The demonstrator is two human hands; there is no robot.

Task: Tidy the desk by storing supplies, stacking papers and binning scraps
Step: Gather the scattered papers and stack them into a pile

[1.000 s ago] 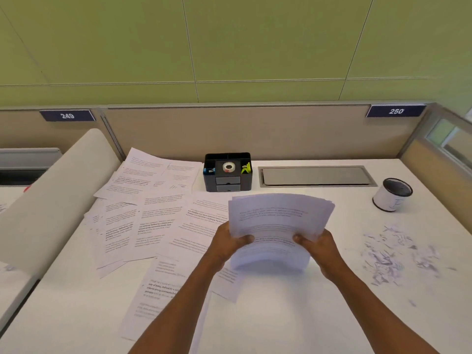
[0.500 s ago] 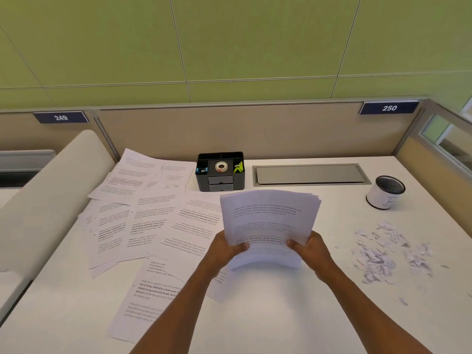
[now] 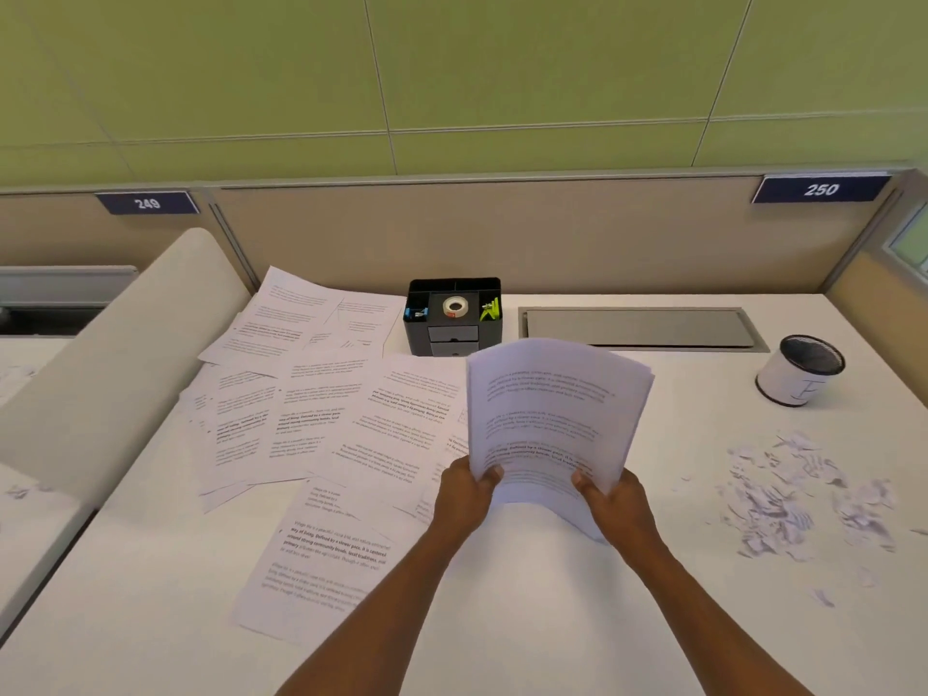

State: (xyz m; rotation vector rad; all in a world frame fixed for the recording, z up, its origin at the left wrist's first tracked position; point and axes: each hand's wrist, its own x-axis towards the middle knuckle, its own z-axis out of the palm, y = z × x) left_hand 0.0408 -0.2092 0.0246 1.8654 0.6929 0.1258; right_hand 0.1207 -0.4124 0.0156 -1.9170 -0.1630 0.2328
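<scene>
Printed papers (image 3: 557,419) are partly gathered, a sheaf held upright above the desk (image 3: 502,620) in the grip of left hand (image 3: 464,494) and right hand (image 3: 615,504), while loose sheets (image 3: 321,419) and scraps (image 3: 803,494) remain.

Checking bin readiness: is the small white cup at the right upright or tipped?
Upright. The white cup stands on the desk with its dark mesh-lined mouth facing up; scraps lie loose beside it.

Both hands, left hand (image 3: 464,497) and right hand (image 3: 615,504), hold a paper stack (image 3: 552,419) upright above the desk (image 3: 527,620).
</scene>
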